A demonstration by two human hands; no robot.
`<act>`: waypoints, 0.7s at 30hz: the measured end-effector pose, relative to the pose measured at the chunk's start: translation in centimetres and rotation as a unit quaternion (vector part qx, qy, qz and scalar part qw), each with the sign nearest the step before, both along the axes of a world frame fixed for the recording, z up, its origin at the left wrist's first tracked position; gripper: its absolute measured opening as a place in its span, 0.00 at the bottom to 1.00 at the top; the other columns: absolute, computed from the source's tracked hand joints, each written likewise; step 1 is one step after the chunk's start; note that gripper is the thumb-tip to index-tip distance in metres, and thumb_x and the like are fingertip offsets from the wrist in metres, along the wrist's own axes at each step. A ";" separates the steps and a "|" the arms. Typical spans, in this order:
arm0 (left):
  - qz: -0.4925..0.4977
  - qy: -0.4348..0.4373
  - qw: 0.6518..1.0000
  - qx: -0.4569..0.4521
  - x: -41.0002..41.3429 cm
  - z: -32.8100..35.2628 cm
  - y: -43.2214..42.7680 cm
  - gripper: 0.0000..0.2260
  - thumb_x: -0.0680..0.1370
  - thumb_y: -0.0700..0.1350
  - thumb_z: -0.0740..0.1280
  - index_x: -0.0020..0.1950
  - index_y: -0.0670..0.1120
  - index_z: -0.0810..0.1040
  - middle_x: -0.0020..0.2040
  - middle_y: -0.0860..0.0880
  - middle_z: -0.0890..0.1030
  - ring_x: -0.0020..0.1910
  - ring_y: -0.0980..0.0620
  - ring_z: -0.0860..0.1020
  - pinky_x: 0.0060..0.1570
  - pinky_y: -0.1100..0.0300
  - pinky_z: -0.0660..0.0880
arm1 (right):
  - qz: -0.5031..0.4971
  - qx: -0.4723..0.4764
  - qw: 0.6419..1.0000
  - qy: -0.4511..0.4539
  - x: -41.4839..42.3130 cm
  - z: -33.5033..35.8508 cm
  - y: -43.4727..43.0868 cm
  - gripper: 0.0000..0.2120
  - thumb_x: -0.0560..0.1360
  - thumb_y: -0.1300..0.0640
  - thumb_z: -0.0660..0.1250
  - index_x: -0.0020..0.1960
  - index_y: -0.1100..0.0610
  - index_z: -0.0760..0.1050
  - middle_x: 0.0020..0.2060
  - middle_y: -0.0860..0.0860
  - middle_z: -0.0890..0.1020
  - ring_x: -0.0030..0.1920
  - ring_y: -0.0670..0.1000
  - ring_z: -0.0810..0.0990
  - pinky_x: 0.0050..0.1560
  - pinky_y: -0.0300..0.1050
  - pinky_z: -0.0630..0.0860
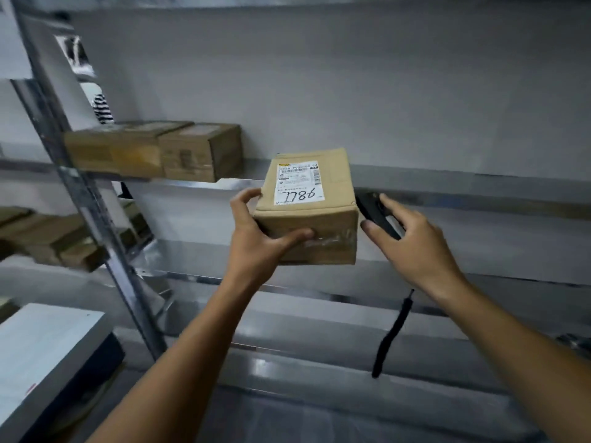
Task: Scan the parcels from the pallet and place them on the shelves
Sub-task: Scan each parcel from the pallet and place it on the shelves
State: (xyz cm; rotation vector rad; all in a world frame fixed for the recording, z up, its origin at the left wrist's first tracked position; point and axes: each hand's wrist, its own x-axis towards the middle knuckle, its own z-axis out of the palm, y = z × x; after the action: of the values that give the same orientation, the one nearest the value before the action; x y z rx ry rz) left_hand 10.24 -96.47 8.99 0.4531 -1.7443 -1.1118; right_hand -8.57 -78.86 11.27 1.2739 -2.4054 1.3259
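A small cardboard parcel (332, 199) with a white shipping label and handwritten digits on top is held up in front of a metal shelf (479, 182). My left hand (256, 241) grips its near left corner, thumb across the front face. To the parcel's right, my right hand (412, 241) holds a black handheld scanner (375, 212), whose black wrist strap (391, 334) hangs below the wrist. The scanner's front end sits close beside the parcel's right side.
Two brown boxes (153, 151) stand at the left end of the same shelf. A slanted metal upright (92, 212) divides off a left bay with more boxes (54, 238). A grey-white slab (41, 356) lies at lower left. Lower shelf boards (319, 372) run beneath my arms.
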 end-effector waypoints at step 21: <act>0.360 -0.079 0.883 -0.292 -9.2 -1.7 -18.3 0.36 0.75 0.54 0.75 0.78 0.46 0.63 0.79 0.41 0.58 0.81 0.41 0.55 0.79 0.47 0.56 | 0.112 0.081 0.989 0.043 -10.1 1.4 -26.5 0.31 0.75 0.31 0.63 0.75 0.38 0.64 0.64 0.50 0.76 0.59 0.54 0.76 0.51 0.49 0.73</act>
State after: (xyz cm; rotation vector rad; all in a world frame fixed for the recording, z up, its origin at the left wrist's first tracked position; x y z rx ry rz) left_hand 1.07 -114.80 7.26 0.7349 -1.7161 -0.0083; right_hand -18.66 -105.39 12.68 1.6514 -2.4099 1.1160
